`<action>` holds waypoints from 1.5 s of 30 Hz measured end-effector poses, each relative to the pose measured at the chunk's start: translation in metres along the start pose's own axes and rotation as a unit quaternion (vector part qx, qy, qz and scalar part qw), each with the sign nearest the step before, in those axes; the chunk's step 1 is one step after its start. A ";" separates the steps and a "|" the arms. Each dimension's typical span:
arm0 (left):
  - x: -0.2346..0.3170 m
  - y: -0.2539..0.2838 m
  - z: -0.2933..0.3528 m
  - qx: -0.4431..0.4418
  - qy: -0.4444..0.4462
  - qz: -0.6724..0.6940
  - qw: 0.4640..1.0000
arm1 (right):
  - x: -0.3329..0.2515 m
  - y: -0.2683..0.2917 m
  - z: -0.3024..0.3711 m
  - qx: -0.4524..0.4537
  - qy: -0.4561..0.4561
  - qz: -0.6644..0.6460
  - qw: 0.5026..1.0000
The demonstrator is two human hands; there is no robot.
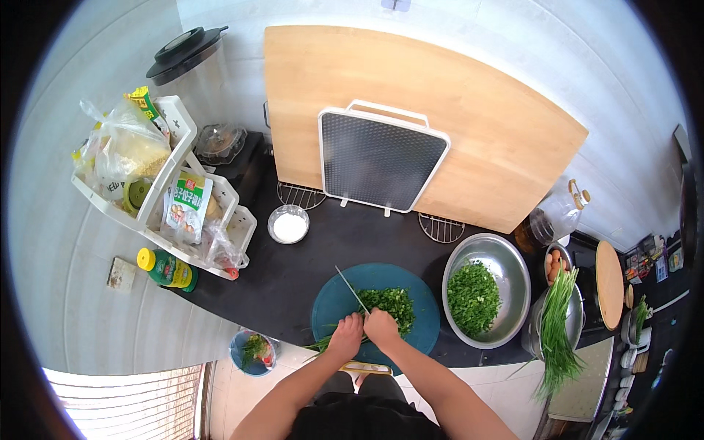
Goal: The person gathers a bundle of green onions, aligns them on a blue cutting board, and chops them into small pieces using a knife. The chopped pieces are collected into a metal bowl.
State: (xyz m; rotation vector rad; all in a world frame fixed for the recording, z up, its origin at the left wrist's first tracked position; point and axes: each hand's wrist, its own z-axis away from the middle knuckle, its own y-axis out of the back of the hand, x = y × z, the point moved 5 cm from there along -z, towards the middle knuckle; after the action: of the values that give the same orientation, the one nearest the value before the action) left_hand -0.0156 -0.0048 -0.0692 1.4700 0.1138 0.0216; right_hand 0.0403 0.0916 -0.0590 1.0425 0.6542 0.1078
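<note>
On a round teal chopping board (422,334), my right hand (381,326) is closed around a kitchen knife, whose blade (350,287) slants up and left. My left hand (347,337) presses down right beside it, closed on a bunch of uncut chives (321,344) that stick out to its left. Finely cut chives (394,303) are heaped on the board just beyond and right of the knife. A large steel bowl (518,282) to the right holds a pile of chopped greens (471,295). The knife's handle is hidden in my right hand.
Long whole chives (559,308) hang over a metal pot (535,330) at the right, near a bowl of eggs (555,264). A small bowl of white powder (288,224) stands behind the board. Left are a white rack (158,236) and a green bottle (167,269). Boards (477,125) lean behind.
</note>
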 end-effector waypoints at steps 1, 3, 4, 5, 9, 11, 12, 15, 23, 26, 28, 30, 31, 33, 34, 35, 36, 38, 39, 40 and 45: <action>0.001 0.000 0.000 0.003 0.006 0.005 1.000 | -0.005 0.000 -0.003 0.017 0.001 -0.015 1.000; 0.002 0.002 -0.001 0.013 0.022 0.027 0.999 | 0.003 0.013 0.000 0.032 -0.002 -0.086 0.996; 0.003 0.001 0.001 0.013 0.029 0.042 0.999 | 0.014 0.010 0.004 0.031 -0.008 -0.121 0.992; 0.003 0.006 0.003 0.013 0.037 0.056 0.998 | 0.018 0.015 0.008 0.029 -0.014 -0.157 0.987; -0.001 0.026 0.006 0.025 0.104 0.193 0.975 | 0.011 0.057 0.035 0.031 0.004 -0.170 0.985; -0.004 0.032 0.009 0.062 0.122 0.220 0.966 | 0.008 0.077 0.050 0.046 0.020 -0.142 0.989; -0.004 0.032 0.010 0.063 0.120 0.220 0.966 | 0.011 0.082 0.057 0.047 0.024 -0.131 0.990; -0.005 0.025 0.011 0.059 0.114 0.202 0.971 | 0.021 0.081 0.077 0.041 0.014 -0.132 0.990; 0.000 0.008 0.005 0.011 0.098 0.105 0.990 | 0.034 0.048 0.090 -0.006 -0.028 -0.067 0.997; 0.003 0.003 0.002 -0.018 0.088 0.093 0.992 | 0.031 0.045 0.084 -0.025 -0.020 -0.042 0.999; 0.005 0.002 0.002 -0.001 0.071 0.059 0.996 | 0.032 0.038 0.076 -0.044 -0.025 -0.026 0.998; 0.004 0.004 0.000 -0.001 0.055 0.036 0.998 | 0.026 0.037 0.068 -0.060 -0.025 -0.027 0.998; 0.003 0.006 0.001 -0.009 0.046 0.031 0.998 | 0.022 0.036 0.064 -0.067 -0.024 -0.026 0.997; 0.003 0.005 -0.002 -0.007 0.033 0.025 0.999 | 0.020 0.029 0.052 -0.080 -0.024 -0.013 0.996; 0.003 0.004 -0.003 0.003 0.028 0.025 0.999 | 0.019 0.024 0.045 -0.087 -0.024 -0.006 0.996; 0.002 0.003 -0.002 0.011 0.024 0.024 0.999 | 0.016 0.018 0.037 -0.082 -0.020 -0.004 0.996; 0.002 0.001 -0.001 0.001 0.023 0.025 0.999 | 0.013 0.013 0.028 -0.077 -0.016 -0.003 0.997; 0.002 -0.002 -0.002 -0.019 0.023 0.026 0.999 | 0.004 0.003 0.014 -0.047 0.000 0.011 0.999; 0.002 -0.003 -0.003 -0.019 0.018 0.024 0.999 | 0.001 0.000 0.011 -0.035 0.005 0.013 0.999; 0.002 -0.004 -0.004 -0.019 0.012 0.021 1.000 | -0.001 -0.002 0.008 -0.023 0.008 0.015 1.000; 0.000 0.001 0.000 -0.016 0.049 0.051 0.997 | 0.000 0.002 0.011 0.057 0.014 -0.067 0.996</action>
State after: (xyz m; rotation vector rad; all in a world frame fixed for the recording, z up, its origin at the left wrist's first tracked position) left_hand -0.0159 -0.0045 -0.0685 1.4416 0.1170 0.1773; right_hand 0.0468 0.0838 -0.0538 1.1047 0.7615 -0.0324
